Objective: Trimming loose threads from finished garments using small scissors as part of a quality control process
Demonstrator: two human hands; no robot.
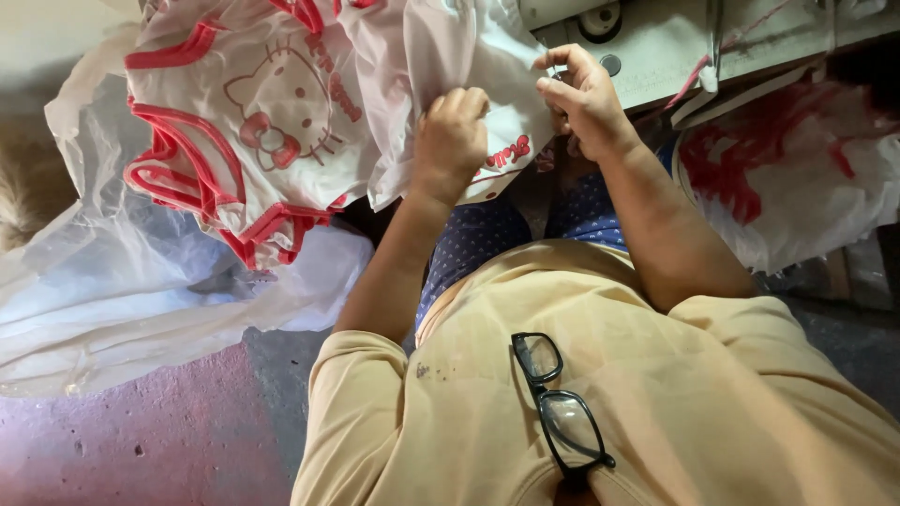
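Note:
My left hand is closed in a fist on a fold of white fabric that has red trim and a red cartoon cat print. My right hand pinches the edge of the same fabric just to the right, close to the sewing machine table. The fabric drapes from the table's edge down to the left over my lap. Both forearms reach forward from my peach shirt.
Black glasses hang from my shirt collar. A large clear plastic bag lies on the floor at left. Another bag with white and red cloth sits at right under the table. Pink floor shows at lower left.

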